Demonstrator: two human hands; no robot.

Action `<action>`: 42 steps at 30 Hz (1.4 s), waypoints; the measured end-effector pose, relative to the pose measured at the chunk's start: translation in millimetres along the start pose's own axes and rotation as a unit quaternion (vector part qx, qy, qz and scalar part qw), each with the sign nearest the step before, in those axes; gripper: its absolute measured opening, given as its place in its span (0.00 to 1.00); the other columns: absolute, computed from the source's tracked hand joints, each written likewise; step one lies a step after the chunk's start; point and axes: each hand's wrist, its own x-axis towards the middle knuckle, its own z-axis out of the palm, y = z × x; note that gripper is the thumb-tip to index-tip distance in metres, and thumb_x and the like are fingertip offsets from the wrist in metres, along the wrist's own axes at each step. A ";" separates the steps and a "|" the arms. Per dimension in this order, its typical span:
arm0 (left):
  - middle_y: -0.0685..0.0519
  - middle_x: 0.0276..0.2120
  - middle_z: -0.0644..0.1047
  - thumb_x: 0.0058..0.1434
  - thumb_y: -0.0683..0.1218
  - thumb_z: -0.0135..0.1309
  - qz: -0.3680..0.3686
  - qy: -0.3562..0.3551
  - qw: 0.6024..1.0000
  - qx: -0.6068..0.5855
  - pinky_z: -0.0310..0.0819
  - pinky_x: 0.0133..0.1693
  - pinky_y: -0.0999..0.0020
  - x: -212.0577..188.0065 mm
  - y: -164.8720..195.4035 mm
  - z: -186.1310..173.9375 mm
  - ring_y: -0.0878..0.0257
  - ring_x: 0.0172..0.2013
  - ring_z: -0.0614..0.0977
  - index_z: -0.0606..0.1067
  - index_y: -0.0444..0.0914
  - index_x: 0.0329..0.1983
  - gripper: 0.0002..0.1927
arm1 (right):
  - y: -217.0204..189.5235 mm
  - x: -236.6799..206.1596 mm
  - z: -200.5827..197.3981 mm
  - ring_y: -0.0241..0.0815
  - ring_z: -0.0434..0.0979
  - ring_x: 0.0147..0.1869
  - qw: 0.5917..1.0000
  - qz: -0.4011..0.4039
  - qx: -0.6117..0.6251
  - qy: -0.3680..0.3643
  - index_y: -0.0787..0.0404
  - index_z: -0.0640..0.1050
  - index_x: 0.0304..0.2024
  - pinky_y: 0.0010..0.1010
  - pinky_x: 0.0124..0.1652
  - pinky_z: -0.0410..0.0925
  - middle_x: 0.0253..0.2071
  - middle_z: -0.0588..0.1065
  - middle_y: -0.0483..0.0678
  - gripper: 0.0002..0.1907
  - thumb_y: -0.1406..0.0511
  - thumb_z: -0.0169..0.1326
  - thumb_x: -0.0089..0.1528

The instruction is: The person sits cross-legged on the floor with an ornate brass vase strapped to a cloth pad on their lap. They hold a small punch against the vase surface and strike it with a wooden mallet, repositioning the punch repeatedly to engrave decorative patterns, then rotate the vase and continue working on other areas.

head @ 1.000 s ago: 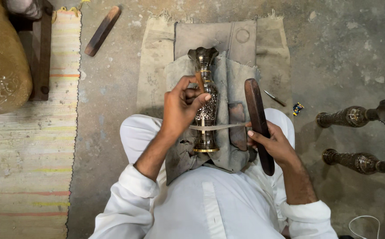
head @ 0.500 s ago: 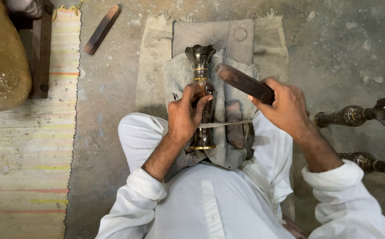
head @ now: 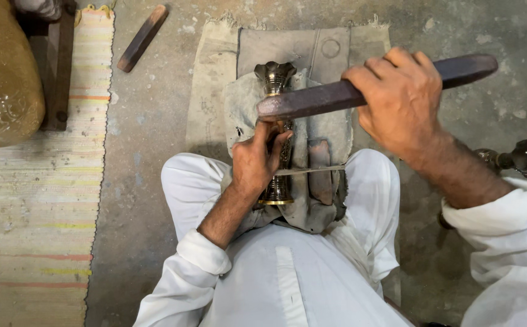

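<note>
Raised right hand [head: 401,100] lifts bar [head: 330,97]; left hand [head: 256,162] steadies vase [head: 277,130]

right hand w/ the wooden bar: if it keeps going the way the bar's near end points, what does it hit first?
Probably the left hand, holding the brass vase. The wooden bar in the right hand ends just above both; depth is unclear from one view.

vase [head: 277,136] on lap cloth [head: 324,139], rug [head: 33,200] left, wooden bar [head: 143,37] behind
</note>
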 end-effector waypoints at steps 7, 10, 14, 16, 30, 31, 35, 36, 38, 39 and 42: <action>0.45 0.34 0.84 0.69 0.44 0.60 0.030 0.018 0.999 -0.007 0.79 0.26 0.64 -1.3 -4.6 2.8 0.55 0.28 0.88 0.68 0.35 0.50 0.15 | 16.0 2.7 2.1 0.44 0.73 0.42 0.997 0.019 0.026 -0.069 0.60 0.79 0.41 0.38 0.44 0.66 0.35 0.77 0.45 0.10 0.72 0.63 0.57; 0.45 0.30 0.84 0.68 0.45 0.62 -0.015 -0.015 1.000 0.004 0.78 0.24 0.63 -2.4 -8.8 5.1 0.56 0.25 0.87 0.68 0.34 0.49 0.16 | 16.7 4.0 10.8 0.42 0.73 0.41 0.995 -0.027 -0.056 -0.080 0.59 0.80 0.43 0.38 0.43 0.67 0.34 0.76 0.44 0.14 0.72 0.64 0.55; 0.44 0.35 0.84 0.68 0.44 0.60 0.036 0.024 0.999 -0.018 0.81 0.27 0.64 -6.4 -13.1 8.7 0.56 0.29 0.87 0.68 0.33 0.50 0.16 | 16.7 4.1 13.1 0.42 0.73 0.39 0.997 -0.001 0.013 -0.081 0.60 0.78 0.42 0.39 0.43 0.66 0.34 0.76 0.44 0.11 0.71 0.64 0.59; 0.45 0.31 0.84 0.68 0.45 0.62 0.006 0.004 1.000 -0.008 0.79 0.25 0.63 -8.7 -14.9 9.9 0.56 0.26 0.87 0.68 0.34 0.48 0.16 | 13.7 3.0 12.7 0.45 0.75 0.43 0.993 -0.051 -0.072 -0.082 0.58 0.79 0.41 0.39 0.43 0.67 0.35 0.77 0.44 0.18 0.70 0.65 0.48; 0.46 0.33 0.84 0.68 0.46 0.61 0.002 0.012 1.000 -0.022 0.80 0.28 0.62 -8.5 -11.7 9.3 0.54 0.29 0.87 0.70 0.35 0.52 0.16 | 5.7 8.9 1.6 0.45 0.73 0.40 0.994 0.046 0.047 -0.084 0.59 0.78 0.43 0.39 0.41 0.64 0.34 0.75 0.45 0.14 0.69 0.65 0.55; 0.45 0.35 0.84 0.68 0.46 0.61 0.019 0.020 0.999 -0.027 0.81 0.29 0.63 -7.9 -11.2 8.8 0.54 0.31 0.88 0.70 0.35 0.53 0.16 | 5.3 8.8 1.5 0.46 0.74 0.41 0.995 -0.026 -0.048 -0.084 0.58 0.80 0.43 0.39 0.42 0.64 0.34 0.76 0.45 0.16 0.70 0.65 0.52; 0.45 0.39 0.84 0.69 0.46 0.60 0.022 0.014 0.999 -0.033 0.83 0.32 0.63 -6.4 -9.2 7.6 0.54 0.35 0.89 0.69 0.35 0.53 0.16 | 6.1 8.3 2.4 0.47 0.74 0.38 0.984 0.096 0.141 -0.045 0.63 0.77 0.42 0.39 0.37 0.65 0.34 0.74 0.50 0.12 0.69 0.64 0.57; 0.45 0.37 0.84 0.68 0.46 0.61 0.013 0.010 0.999 -0.028 0.82 0.31 0.63 -6.2 -8.6 7.0 0.54 0.34 0.88 0.69 0.35 0.52 0.16 | 6.9 7.9 3.0 0.49 0.75 0.37 0.997 0.024 0.054 -0.045 0.63 0.78 0.39 0.41 0.37 0.65 0.32 0.75 0.50 0.13 0.71 0.63 0.51; 0.45 0.35 0.85 0.67 0.46 0.62 0.011 -0.004 1.000 -0.016 0.80 0.29 0.61 -4.3 -8.1 6.4 0.52 0.32 0.88 0.70 0.35 0.51 0.17 | 10.5 7.5 4.4 0.50 0.75 0.38 0.999 -0.002 0.023 -0.048 0.62 0.79 0.38 0.42 0.39 0.65 0.31 0.76 0.49 0.14 0.73 0.63 0.50; 0.45 0.35 0.85 0.67 0.46 0.62 -0.002 -0.016 1.000 -0.019 0.80 0.28 0.61 -3.7 -7.8 6.1 0.53 0.30 0.88 0.70 0.34 0.52 0.17 | 13.2 7.3 5.4 0.48 0.74 0.39 0.994 0.039 0.082 -0.057 0.61 0.78 0.40 0.42 0.41 0.65 0.32 0.75 0.48 0.13 0.72 0.63 0.53; 0.45 0.35 0.85 0.67 0.45 0.61 -0.029 -0.028 0.999 -0.027 0.81 0.27 0.62 -1.8 -7.0 4.9 0.55 0.28 0.88 0.70 0.34 0.53 0.17 | 20.4 4.1 9.0 0.42 0.75 0.39 0.943 0.190 0.272 -0.036 0.59 0.74 0.42 0.37 0.41 0.67 0.34 0.75 0.45 0.11 0.66 0.64 0.61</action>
